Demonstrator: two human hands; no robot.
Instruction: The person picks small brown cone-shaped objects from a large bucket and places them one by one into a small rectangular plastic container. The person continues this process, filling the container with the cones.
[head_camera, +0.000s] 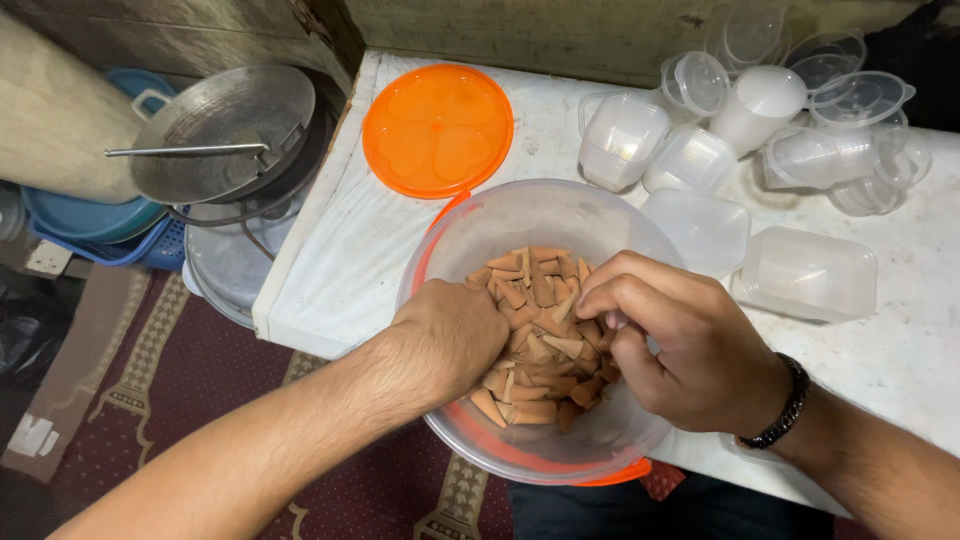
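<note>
Tan cones (540, 330) in clear round tub (520, 215).

Counted one clear bowl (470, 225) of many brown cones (540, 295), one orange lid (437, 130), two hands, roughly a dozen clear containers (805, 270) upper right.

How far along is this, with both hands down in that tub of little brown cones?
Done: the orange lid is off, lying flat on the white table. In hand: the left hand and right hand are both in the brown cones inside the clear tub. Left: the small clear containers behind all look empty.
</note>
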